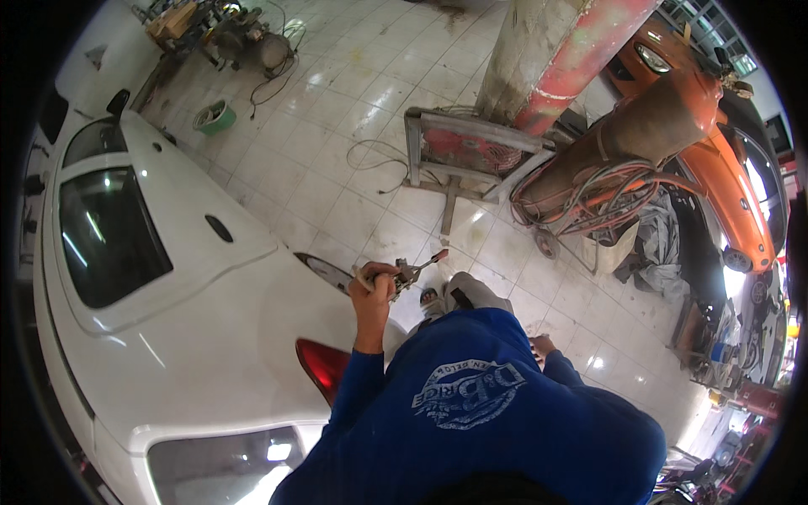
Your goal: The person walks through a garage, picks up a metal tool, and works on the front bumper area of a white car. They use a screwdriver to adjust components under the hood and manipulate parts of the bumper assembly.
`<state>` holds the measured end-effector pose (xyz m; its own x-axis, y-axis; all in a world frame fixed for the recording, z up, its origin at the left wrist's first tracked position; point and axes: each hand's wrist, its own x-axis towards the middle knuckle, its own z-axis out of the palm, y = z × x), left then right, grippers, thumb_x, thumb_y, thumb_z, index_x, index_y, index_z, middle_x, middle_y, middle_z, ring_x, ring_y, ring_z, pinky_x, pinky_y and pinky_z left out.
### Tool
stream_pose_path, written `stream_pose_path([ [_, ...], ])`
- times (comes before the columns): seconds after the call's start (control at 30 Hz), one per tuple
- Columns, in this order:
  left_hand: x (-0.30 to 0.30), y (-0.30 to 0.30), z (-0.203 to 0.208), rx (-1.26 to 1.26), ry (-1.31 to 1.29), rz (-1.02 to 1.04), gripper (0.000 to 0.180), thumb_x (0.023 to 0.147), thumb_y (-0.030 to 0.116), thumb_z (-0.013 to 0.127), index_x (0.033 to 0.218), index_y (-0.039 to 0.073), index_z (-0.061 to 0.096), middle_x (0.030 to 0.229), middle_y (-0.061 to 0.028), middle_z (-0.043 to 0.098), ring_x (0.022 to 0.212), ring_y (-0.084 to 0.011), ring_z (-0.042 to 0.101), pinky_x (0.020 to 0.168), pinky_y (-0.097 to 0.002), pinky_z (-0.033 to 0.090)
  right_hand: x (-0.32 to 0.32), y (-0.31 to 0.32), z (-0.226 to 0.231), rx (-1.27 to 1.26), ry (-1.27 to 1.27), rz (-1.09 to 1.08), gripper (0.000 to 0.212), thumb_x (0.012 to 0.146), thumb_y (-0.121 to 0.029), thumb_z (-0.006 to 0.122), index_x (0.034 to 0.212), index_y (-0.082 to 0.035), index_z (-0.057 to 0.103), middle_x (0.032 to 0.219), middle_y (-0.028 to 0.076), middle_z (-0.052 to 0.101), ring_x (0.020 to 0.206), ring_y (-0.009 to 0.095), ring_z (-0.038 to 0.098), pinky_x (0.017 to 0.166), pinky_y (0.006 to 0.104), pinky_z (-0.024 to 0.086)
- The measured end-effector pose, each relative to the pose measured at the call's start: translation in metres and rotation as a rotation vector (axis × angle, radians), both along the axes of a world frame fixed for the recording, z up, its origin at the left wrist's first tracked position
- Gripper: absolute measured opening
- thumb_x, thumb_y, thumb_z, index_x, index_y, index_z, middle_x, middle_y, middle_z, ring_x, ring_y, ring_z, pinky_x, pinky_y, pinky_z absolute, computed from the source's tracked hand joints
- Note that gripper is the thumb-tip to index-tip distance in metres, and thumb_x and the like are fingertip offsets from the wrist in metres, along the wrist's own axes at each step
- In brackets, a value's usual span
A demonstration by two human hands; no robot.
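My left hand [374, 290] is raised beside the rear corner of the white car [261, 337], its fingers wrapped round a small metal piece [406, 273] with a long arm and a red tip. The exact kind of this piece is too small to make out. Just below that hand is the car's red tail light [322, 369], and a wheel [326, 271] shows beyond the hand. My right hand [543, 345] hangs by my right side, mostly hidden by my blue shirt, so its fingers cannot be read.
Ahead stands a metal-framed fan [471, 150] by a thick pillar [539, 63]. To the right are a rusty gas cylinder [627, 147] with coiled hoses [581, 202] and an orange car [732, 198]. A green bucket [216, 118] and a compressor [252, 46] are far left. Cables lie on the tiles.
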<state>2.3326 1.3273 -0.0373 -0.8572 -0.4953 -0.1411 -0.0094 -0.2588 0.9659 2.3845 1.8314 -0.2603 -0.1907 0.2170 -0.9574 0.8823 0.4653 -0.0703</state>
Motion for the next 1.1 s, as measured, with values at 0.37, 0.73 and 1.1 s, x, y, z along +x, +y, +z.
stream_pose_path([
  [0.37,-0.146,-0.168,-0.026,-0.054,-0.022,0.405,0.011,0.087,0.001,0.054,0.085,-0.006,0.063,0.059,-0.0053,0.053,0.048,-0.0095,0.044,0.047,-0.0234,0.030,-0.266,-0.142,-0.063,-0.117,0.001,0.013,0.050,0.098,-0.044,0.060,0.133,-0.009,0.055,0.127,0.017,0.065,0.095,0.039,0.070,0.078,0.0562,0.058],
  [0.73,-0.267,-0.372,-0.017,-0.113,0.036,0.580,0.011,0.091,0.008,0.054,0.088,0.000,0.061,0.056,-0.0017,0.045,0.047,-0.0095,0.037,0.045,-0.0254,0.029,-0.463,-0.394,-0.046,-0.201,-0.007,0.279,0.051,0.096,-0.045,0.060,0.133,-0.010,0.059,0.127,0.015,0.068,0.087,0.034,0.073,0.074,0.0545,0.060],
  [1.1,-0.405,-0.583,-0.012,-0.138,-0.135,0.303,0.011,0.090,0.007,0.051,0.088,0.000,0.060,0.057,-0.0015,0.045,0.047,-0.0097,0.038,0.049,-0.0270,0.035,-0.446,-0.588,-0.048,-0.161,-0.067,0.066,0.048,0.092,-0.042,0.065,0.124,-0.005,0.066,0.113,0.014,0.071,0.081,0.035,0.072,0.067,0.0504,0.060],
])
